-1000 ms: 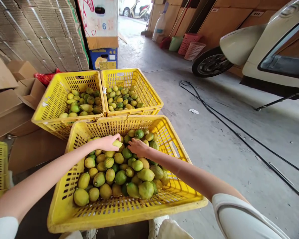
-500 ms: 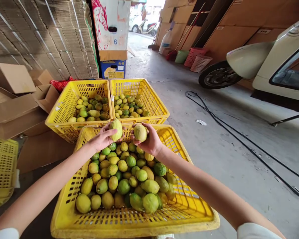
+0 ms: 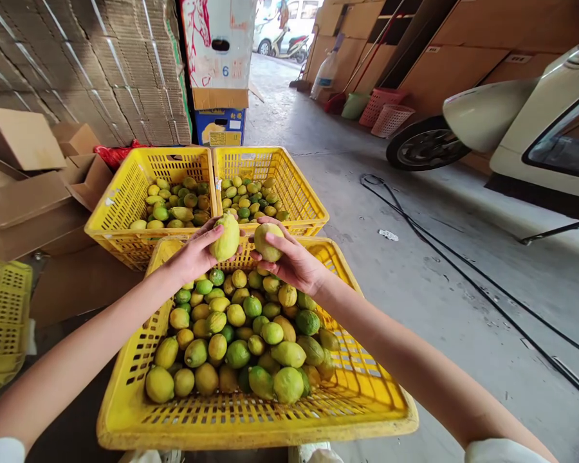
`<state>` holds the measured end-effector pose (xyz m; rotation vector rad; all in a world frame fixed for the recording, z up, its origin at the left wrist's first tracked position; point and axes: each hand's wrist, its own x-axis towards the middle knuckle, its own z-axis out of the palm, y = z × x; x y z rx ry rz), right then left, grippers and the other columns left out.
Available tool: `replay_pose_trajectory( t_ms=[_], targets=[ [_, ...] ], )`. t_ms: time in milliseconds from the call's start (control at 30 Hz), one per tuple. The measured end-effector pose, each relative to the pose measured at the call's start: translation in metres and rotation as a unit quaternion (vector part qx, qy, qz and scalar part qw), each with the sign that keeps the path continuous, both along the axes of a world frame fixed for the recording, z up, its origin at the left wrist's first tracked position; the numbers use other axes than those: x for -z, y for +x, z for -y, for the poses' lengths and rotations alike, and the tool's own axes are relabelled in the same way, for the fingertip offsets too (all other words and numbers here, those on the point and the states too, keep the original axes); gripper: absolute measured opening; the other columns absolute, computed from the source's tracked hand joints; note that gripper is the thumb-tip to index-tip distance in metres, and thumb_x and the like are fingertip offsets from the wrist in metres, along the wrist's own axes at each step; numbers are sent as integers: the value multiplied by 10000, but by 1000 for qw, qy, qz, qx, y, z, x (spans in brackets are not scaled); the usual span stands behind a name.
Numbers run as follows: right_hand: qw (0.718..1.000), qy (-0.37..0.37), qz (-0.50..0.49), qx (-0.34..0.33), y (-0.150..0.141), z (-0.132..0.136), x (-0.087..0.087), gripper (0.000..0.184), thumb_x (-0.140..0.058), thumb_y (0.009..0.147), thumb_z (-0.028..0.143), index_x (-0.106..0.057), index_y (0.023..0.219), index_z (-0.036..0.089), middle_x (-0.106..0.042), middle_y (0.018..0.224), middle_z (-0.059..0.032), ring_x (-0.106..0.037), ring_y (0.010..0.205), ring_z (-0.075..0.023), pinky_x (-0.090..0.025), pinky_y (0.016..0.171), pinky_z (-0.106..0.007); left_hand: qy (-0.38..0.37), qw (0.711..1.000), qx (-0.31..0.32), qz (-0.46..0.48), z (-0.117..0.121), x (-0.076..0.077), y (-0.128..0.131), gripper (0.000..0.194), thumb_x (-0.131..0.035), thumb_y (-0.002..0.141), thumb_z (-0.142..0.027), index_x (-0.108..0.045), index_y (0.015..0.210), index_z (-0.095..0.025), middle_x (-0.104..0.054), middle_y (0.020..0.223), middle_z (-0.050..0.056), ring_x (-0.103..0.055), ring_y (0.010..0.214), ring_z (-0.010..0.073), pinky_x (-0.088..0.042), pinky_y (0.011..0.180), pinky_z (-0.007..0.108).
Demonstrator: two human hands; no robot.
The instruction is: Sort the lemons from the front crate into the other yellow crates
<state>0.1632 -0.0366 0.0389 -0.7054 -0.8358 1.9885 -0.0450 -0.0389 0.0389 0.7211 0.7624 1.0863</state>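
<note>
My left hand [image 3: 199, 254] is closed around a pale yellow-green lemon [image 3: 226, 238], its thumb lying on the near side. Close beside it, my right hand [image 3: 292, 257] grips a second, rounder lemon [image 3: 269, 242] with the thumb across its front. Both fruits are held up over the far end of a large yellow plastic crate [image 3: 251, 438]. Inside that crate lies a heap of lemons [image 3: 238, 354], ranging from yellow to dark green. The fingers behind each held lemon are mostly hidden.
Behind stand two more yellow crates, the left one [image 3: 116, 241] and the right one [image 3: 309, 199], both part filled with lemons. Opened cardboard boxes [image 3: 24, 206] lie at left. A scooter [image 3: 511, 128] and black cables [image 3: 429, 238] are on the right.
Both lemons have come slightly higher and a little nearer each other. My right thumb now crosses the front of its lemon. The view has shifted slightly.
</note>
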Motion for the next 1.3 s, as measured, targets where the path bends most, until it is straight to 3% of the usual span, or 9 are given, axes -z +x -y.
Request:
replay_pose_trajectory(
  t_ms=[100, 267, 400, 567, 733, 900, 1133, 1200, 1300],
  targets=[
    [1000, -14, -12, -15, 4, -5, 6, 362, -725, 845, 292, -616, 1190, 296, -723, 1013, 15, -735, 816, -174, -651, 665, -290, 67, 997, 39, -1, -1, 7, -3, 467, -921, 677, -275, -673, 1070, -230, -707, 864, 5, -686, 672, 160, -507, 507, 225],
    [999, -24, -1, -41, 5, -8, 14, 366, -739, 811, 204, -668, 1166, 251, -748, 1183, -30, -744, 986, -200, -672, 871, -387, 66, 997, 23, 14, -6, 11, -5, 341, -816, 782, -332, -674, 1065, -207, -710, 923, 32, -710, 744, 194, -557, 536, 269],
    [999, -26, 3, -42, 2, -8, 17, 322, -857, 747, 225, -685, 1019, 202, -752, 954, -21, -731, 808, -157, -636, 637, -227, 61, 998, 22, 9, -6, 15, -7, 296, -785, 821, -298, -654, 1078, -229, -743, 940, 46, -735, 757, 208, -581, 599, 297],
    [994, -76, -14, -76, -4, -5, 16, 323, -862, 784, 350, -644, 968, 198, -708, 810, -10, -683, 605, -143, -400, 351, -135, 96, 993, 72, -14, 0, 14, -6, 347, -788, 838, -345, -710, 1128, -170, -737, 826, 66, -686, 626, 193, -515, 475, 262],
    [993, -100, -49, -39, -3, -5, 7, 204, -644, 893, 269, -620, 1088, 217, -748, 925, -44, -744, 773, -201, -658, 636, -310, 11, 1000, -20, 21, 1, 4, -1, 261, -633, 900, -181, -715, 1148, -180, -746, 943, 51, -729, 809, 172, -611, 662, 263],
    [997, -50, -39, -34, 6, -5, 2, 430, -720, 767, 142, -565, 1152, 257, -746, 1003, -10, -765, 824, -193, -659, 680, -301, -21, 999, -41, 12, -3, 5, -4, 208, -656, 885, -208, -704, 1085, -174, -727, 878, 50, -701, 671, 168, -566, 557, 259],
    [996, -78, -37, -28, -5, -5, 17, 301, -796, 812, 340, -557, 948, 219, -647, 690, 28, -521, 431, -78, -229, 316, -106, -70, 996, -48, 0, 0, 4, 1, 232, -550, 872, -292, -696, 912, -116, -666, 680, 78, -599, 478, 163, -466, 407, 246],
    [993, -108, -35, -25, -5, -7, 19, 225, -687, 903, 398, -565, 940, 213, -647, 663, 10, -528, 423, -103, -266, 313, -131, -116, 991, -70, 17, 1, 2, 3, 289, -474, 892, -248, -700, 984, -95, -701, 746, 109, -667, 565, 198, -558, 494, 293],
    [989, -139, -42, -9, 1, -10, 18, 198, -504, 961, 327, -620, 1052, 194, -709, 759, -36, -660, 574, -176, -537, 455, -243, -154, 983, -93, 43, 1, 0, 5, 298, -468, 876, -147, -678, 1083, -105, -743, 870, 120, -736, 719, 230, -628, 622, 345]
  ],
)
